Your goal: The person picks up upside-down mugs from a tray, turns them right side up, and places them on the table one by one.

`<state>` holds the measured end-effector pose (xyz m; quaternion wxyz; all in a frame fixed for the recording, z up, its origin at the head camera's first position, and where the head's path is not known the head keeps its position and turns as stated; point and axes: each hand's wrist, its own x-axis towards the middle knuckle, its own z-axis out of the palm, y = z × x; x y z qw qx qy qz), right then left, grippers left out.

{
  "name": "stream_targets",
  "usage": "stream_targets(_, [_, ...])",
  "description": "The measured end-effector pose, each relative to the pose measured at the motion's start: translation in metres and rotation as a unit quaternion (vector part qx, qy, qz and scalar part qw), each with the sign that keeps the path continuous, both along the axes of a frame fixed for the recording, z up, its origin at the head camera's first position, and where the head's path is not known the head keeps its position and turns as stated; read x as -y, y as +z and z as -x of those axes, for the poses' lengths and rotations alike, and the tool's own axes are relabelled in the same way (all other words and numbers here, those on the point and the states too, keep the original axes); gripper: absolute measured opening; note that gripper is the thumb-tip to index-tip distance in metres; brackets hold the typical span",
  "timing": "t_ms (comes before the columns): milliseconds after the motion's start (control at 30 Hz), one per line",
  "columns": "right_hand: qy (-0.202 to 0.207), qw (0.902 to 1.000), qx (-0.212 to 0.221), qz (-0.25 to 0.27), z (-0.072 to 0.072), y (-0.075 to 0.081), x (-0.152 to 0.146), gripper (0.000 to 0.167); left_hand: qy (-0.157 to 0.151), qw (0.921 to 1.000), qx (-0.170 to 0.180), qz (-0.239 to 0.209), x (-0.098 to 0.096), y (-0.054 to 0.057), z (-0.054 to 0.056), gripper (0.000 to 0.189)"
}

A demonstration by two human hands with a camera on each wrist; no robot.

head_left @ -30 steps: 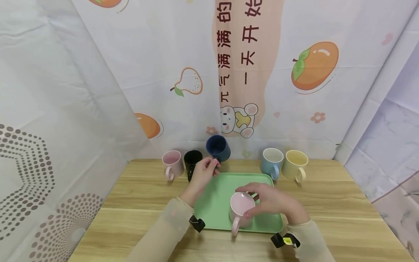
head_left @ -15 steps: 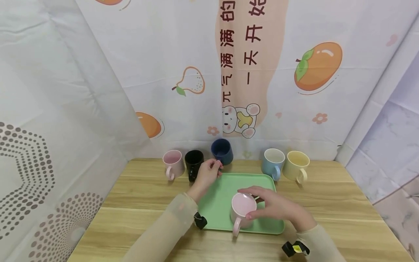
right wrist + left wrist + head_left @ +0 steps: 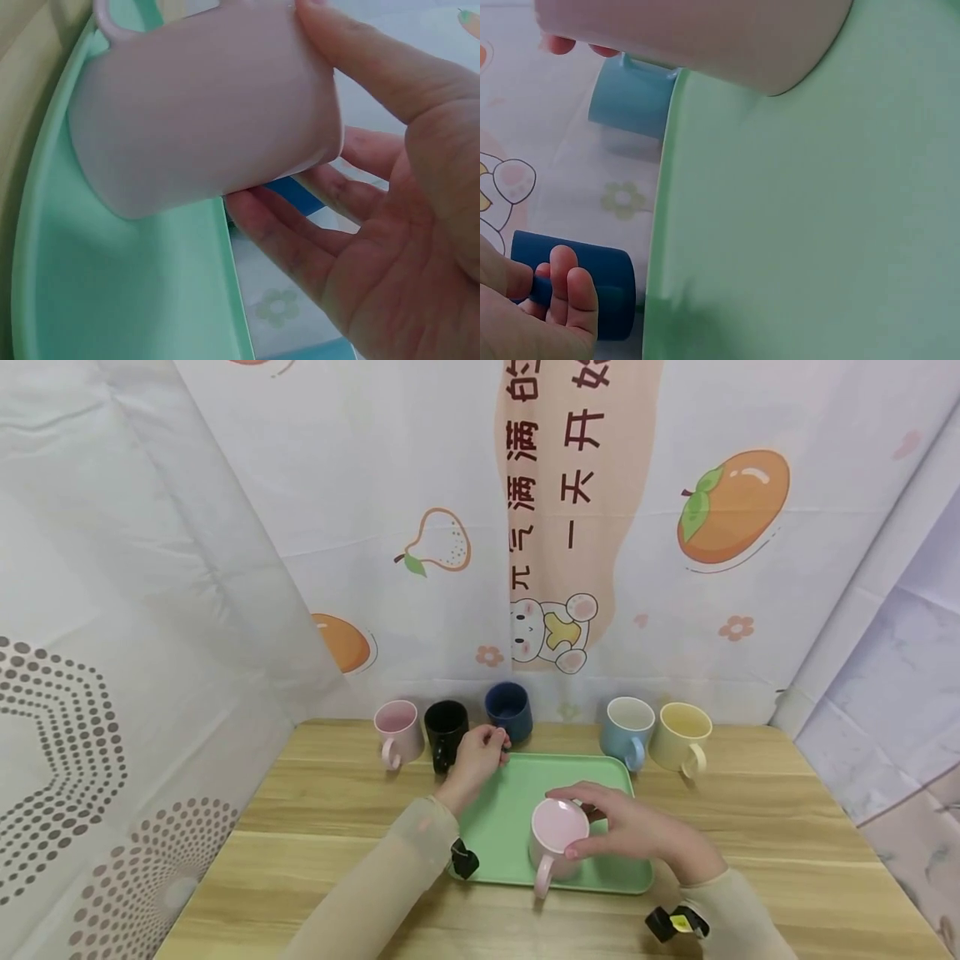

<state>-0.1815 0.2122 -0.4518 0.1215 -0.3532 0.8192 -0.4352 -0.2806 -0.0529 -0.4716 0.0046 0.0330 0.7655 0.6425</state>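
My left hand (image 3: 477,758) pinches the handle of a dark blue mug (image 3: 510,713) behind the tray's far left corner. In the left wrist view the thumb and fingers close on that dark blue handle (image 3: 541,289). A pink mug (image 3: 557,841) stands upright at the front of a green tray (image 3: 504,827), its handle toward me. My right hand (image 3: 637,835) grips this mug near the rim, thumb on the near side and fingers on the far side. The right wrist view has the thumb and fingers touching the pink mug's wall (image 3: 210,112).
Left of the blue mug stand a black mug (image 3: 446,731) and another pink mug (image 3: 398,733). A light blue mug (image 3: 624,735) and a yellow mug (image 3: 678,739) stand at the back right. Behind them a printed curtain (image 3: 435,635) hangs at the wooden table's (image 3: 322,827) far edge.
The dark blue mug, held by my left hand, has come down and slightly right, from tilted to more upright. My right hand stays on the pink mug, which has hardly moved.
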Motion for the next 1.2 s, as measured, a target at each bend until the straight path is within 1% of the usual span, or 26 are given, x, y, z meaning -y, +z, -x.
stream_targets(200, [-0.013,0.9997,0.019,-0.004,-0.003,0.001,-0.002,0.074,0.013,0.9998,0.005,0.016,-0.006,-0.004,0.002,0.024])
stream_targets(367, [-0.026,0.9986,0.041,-0.019,-0.006,0.005,-0.001,0.074,0.026,0.9993,0.013,0.022,-0.008,-0.005,0.0,0.024])
stream_targets(533, [-0.027,0.9986,0.042,-0.02,-0.004,0.006,-0.001,0.074,0.028,0.9994,0.016,0.016,-0.009,-0.004,0.003,0.025])
stream_targets(667, [-0.029,0.9985,0.041,-0.019,-0.001,0.007,-0.003,0.074,0.032,0.9991,0.015,0.025,-0.008,-0.003,0.005,0.026])
stream_targets(767, [-0.027,0.9985,0.044,-0.02,0.0,0.007,-0.002,0.074,0.035,0.9986,0.021,0.034,-0.006,-0.005,0.007,0.026])
stream_targets(900, [-0.02,0.999,0.037,-0.017,0.002,0.009,0.001,0.073,0.037,0.9987,0.029,0.022,-0.003,-0.005,0.01,0.025])
stream_targets(1033, [-0.015,0.9993,0.03,-0.014,0.005,0.009,0.002,0.074,0.032,0.999,0.03,0.007,-0.001,-0.004,0.013,0.025])
stream_targets(1200, [-0.011,0.999,0.041,-0.016,0.006,0.009,0.0,0.075,0.016,0.9992,0.032,0.014,-0.001,-0.005,0.015,0.025])
